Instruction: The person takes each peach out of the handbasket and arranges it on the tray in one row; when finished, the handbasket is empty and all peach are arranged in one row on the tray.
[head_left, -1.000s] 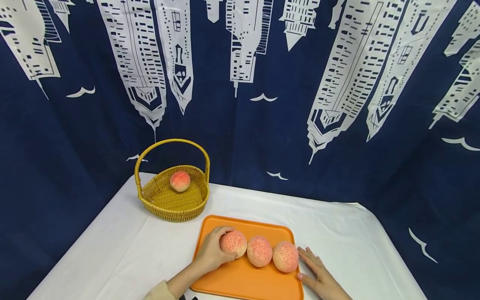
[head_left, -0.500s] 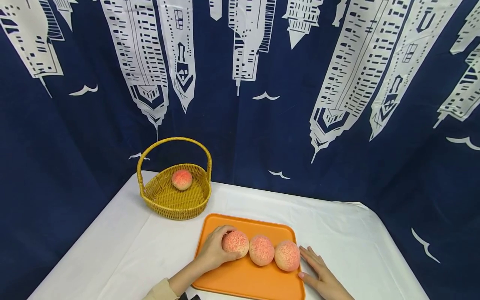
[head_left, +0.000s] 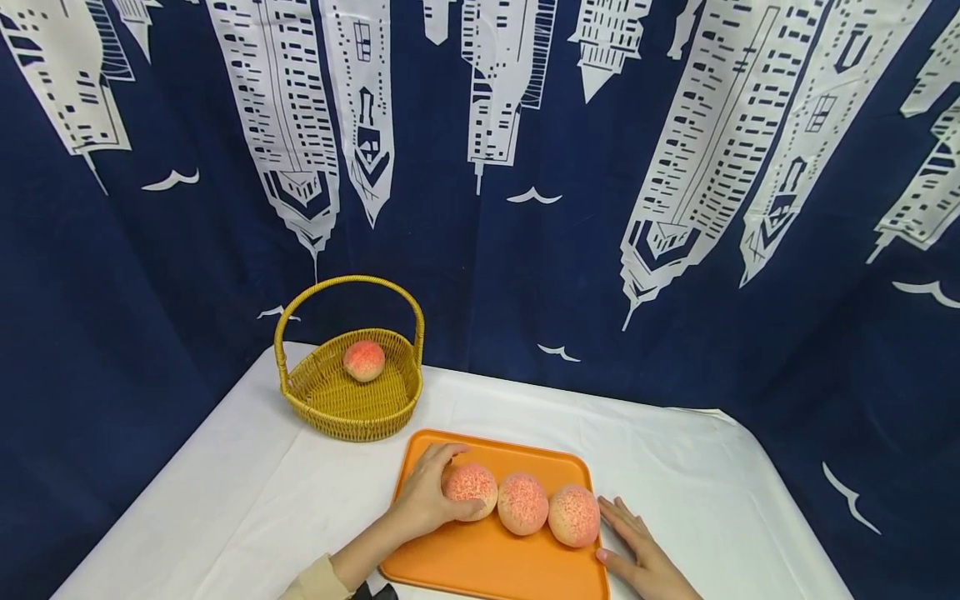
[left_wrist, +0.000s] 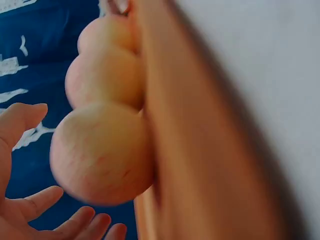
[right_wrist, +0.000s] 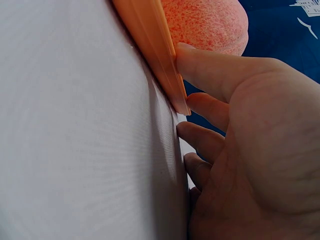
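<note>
Three pinkish peaches lie in a row on an orange tray (head_left: 480, 567). Around the leftmost peach (head_left: 474, 487) my left hand (head_left: 427, 498) is spread, thumb on the near side and fingers on the far side. The left wrist view shows a gap between those fingers (left_wrist: 42, 200) and the peach. Beside the middle peach (head_left: 522, 504) sits the rightmost peach (head_left: 574, 517). My right hand (head_left: 637, 546) lies at the tray's right edge with fingers extended. In the right wrist view its thumb (right_wrist: 210, 65) touches the tray's rim, and it grips nothing.
A yellow wicker basket (head_left: 352, 425) with a tall handle stands at the back left of the white-covered table (head_left: 225, 517). One redder peach (head_left: 364, 361) lies in it. A navy curtain (head_left: 525, 275) with white building prints hangs behind.
My left hand's fingers have loosened and lifted off the leftmost peach, which stays in place. The right hand stays at the tray edge.
</note>
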